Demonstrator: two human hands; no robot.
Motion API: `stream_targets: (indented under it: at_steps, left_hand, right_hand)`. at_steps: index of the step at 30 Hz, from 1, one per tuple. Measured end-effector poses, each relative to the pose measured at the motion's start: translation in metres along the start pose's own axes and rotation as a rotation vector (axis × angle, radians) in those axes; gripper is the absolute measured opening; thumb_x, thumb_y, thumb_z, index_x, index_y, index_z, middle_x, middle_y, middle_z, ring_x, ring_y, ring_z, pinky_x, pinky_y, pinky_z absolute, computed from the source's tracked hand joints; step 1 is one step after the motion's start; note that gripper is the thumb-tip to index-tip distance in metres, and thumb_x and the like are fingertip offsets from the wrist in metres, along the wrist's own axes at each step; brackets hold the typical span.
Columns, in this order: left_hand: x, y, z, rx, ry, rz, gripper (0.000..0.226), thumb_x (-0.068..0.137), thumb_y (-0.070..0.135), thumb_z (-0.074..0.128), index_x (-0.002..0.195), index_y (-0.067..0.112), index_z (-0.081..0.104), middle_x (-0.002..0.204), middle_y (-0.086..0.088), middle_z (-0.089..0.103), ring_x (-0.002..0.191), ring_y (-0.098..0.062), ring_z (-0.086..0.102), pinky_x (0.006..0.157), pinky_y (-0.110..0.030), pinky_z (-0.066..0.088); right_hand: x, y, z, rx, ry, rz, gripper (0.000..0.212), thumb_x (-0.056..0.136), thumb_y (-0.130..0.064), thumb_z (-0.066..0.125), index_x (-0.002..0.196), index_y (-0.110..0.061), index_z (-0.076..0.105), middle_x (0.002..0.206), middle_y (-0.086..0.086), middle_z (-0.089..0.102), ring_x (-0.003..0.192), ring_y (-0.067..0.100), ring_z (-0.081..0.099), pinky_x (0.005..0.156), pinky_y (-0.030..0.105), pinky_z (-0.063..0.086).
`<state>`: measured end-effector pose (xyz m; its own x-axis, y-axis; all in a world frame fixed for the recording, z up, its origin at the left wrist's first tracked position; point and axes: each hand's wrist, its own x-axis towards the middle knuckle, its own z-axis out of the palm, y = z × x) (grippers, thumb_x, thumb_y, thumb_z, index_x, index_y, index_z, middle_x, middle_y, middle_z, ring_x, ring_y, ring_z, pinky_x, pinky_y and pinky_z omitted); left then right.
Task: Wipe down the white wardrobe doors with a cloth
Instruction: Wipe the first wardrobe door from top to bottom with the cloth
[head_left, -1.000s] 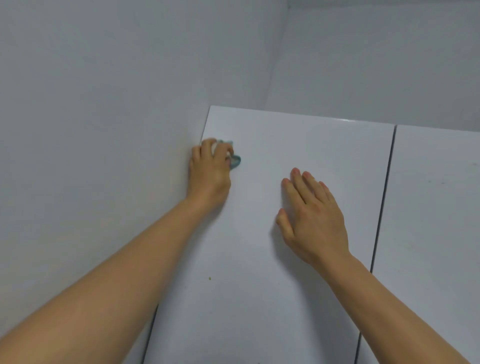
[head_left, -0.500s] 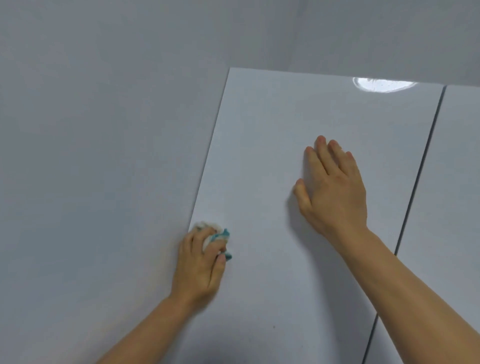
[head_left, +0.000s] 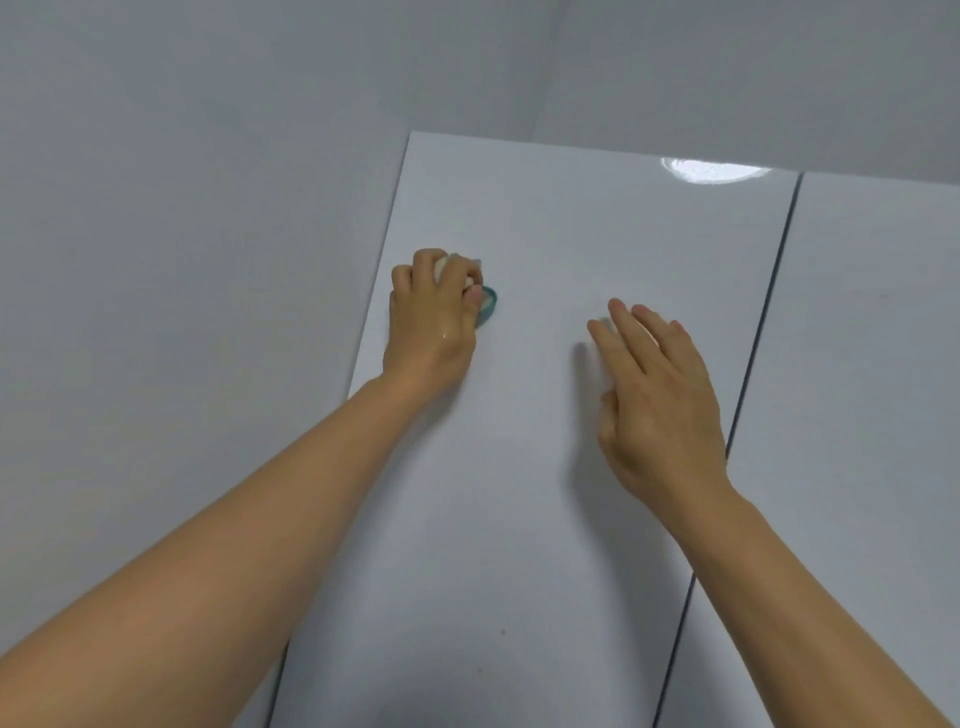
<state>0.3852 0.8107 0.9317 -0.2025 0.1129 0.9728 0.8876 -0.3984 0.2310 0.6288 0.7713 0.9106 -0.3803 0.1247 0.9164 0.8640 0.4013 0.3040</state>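
Observation:
A glossy white wardrobe door (head_left: 545, 467) fills the middle of the view. My left hand (head_left: 431, 322) grips a bunched white and teal cloth (head_left: 485, 304) and presses it against the door near its upper left edge. Most of the cloth is hidden under my fingers. My right hand (head_left: 654, 395) lies further right on the same door, with straight fingers pointing up and to the left; it looks slightly raised at the palm.
A second white door (head_left: 857, 415) adjoins on the right, behind a dark vertical gap (head_left: 748, 384). A plain grey wall (head_left: 182, 260) meets the door's left edge. A lamp reflection (head_left: 711, 171) shines near the door's top. A small dark speck (head_left: 503, 632) marks the lower door.
My left hand has wiped back up along the door's left edge with the cloth, after sweeping down half a second ago. My right hand has tilted, its palm lifting a little from the door.

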Motion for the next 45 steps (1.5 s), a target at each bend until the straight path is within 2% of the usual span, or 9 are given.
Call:
stream_targets:
  at_steps: [3,9,13,19,22,28,31,40,45]
  left_hand:
    - [-0.016,0.020,0.007,0.026,0.024,0.039,0.017,0.103,0.027,0.047,0.113,0.020,0.059,0.135,-0.004,0.047,0.114,-0.029,0.039,0.093,-0.038,0.037]
    - [-0.188,0.018,0.017,-0.045,-0.075,0.280,0.028,0.108,0.040,0.038,0.117,0.024,0.059,0.129,-0.003,0.050,0.116,-0.034,0.048,0.093,-0.042,0.041]
    - [-0.182,0.009,0.016,-0.032,-0.088,0.417,0.023,0.107,0.039,0.038,0.111,0.026,0.056,0.123,0.000,0.049,0.108,-0.029,0.047,0.087,-0.038,0.041]
    - [-0.053,0.029,0.016,-0.006,0.050,0.093,0.020,0.100,0.029,0.049,0.110,0.020,0.064,0.129,-0.008,0.052,0.108,-0.035,0.046,0.089,-0.039,0.035]
    - [-0.044,0.048,0.020,0.021,0.055,0.056,0.019,0.102,0.030,0.048,0.110,0.020,0.061,0.133,-0.007,0.049,0.113,-0.033,0.043,0.090,-0.036,0.034]
    - [-0.217,0.050,0.037,-0.059,-0.137,0.527,0.017,0.098,0.029,0.061,0.107,0.017,0.069,0.126,-0.005,0.052,0.108,-0.035,0.049,0.087,-0.042,0.044]
    - [-0.216,0.034,0.036,-0.053,-0.178,0.606,0.016,0.095,0.029,0.067,0.106,0.018,0.072,0.123,-0.005,0.054,0.101,-0.033,0.053,0.084,-0.042,0.047]
    - [-0.049,0.092,0.030,0.027,0.017,0.191,0.019,0.100,0.031,0.050,0.109,0.020,0.062,0.130,-0.007,0.052,0.108,-0.034,0.045,0.087,-0.045,0.041]
    - [-0.200,0.099,0.051,-0.059,-0.186,0.599,0.018,0.100,0.029,0.063,0.111,0.018,0.072,0.128,-0.009,0.055,0.108,-0.037,0.051,0.090,-0.046,0.047]
  right_hand:
    - [-0.026,0.026,-0.005,-0.067,0.016,0.058,0.066,0.083,0.008,0.055,0.147,-0.004,0.051,0.160,0.016,0.041,0.148,0.036,0.035,0.122,0.054,0.031]
    - [-0.034,0.040,-0.003,-0.072,-0.010,0.043,0.057,0.084,0.008,0.056,0.139,-0.003,0.059,0.157,0.016,0.046,0.144,0.037,0.041,0.121,0.053,0.031]
    - [-0.037,0.038,-0.003,-0.081,-0.037,0.072,0.058,0.087,0.002,0.058,0.144,-0.007,0.055,0.161,0.013,0.041,0.149,0.034,0.037,0.123,0.051,0.029]
    - [-0.041,0.039,0.003,-0.076,-0.010,0.076,0.066,0.084,0.005,0.058,0.148,-0.009,0.051,0.163,0.012,0.038,0.151,0.031,0.034,0.123,0.050,0.028]
    - [-0.040,0.043,0.004,-0.080,0.006,0.064,0.071,0.083,0.013,0.057,0.150,-0.011,0.051,0.163,0.010,0.037,0.152,0.030,0.033,0.125,0.048,0.025]
    - [-0.041,0.047,0.002,-0.083,-0.006,0.063,0.073,0.083,0.021,0.053,0.148,-0.014,0.053,0.161,0.009,0.041,0.150,0.028,0.037,0.124,0.045,0.021]
    - [-0.043,0.050,-0.002,-0.095,-0.025,0.055,0.072,0.086,0.018,0.051,0.149,-0.017,0.052,0.163,0.006,0.040,0.151,0.025,0.035,0.122,0.042,0.020]
    - [-0.040,0.053,-0.005,-0.051,-0.073,0.056,0.062,0.092,0.006,0.047,0.147,-0.021,0.053,0.163,0.003,0.040,0.151,0.024,0.036,0.121,0.044,0.020]
    - [-0.039,0.056,-0.011,-0.039,-0.106,0.040,0.072,0.082,0.011,0.050,0.146,-0.021,0.053,0.162,0.002,0.040,0.151,0.023,0.035,0.120,0.043,0.018]
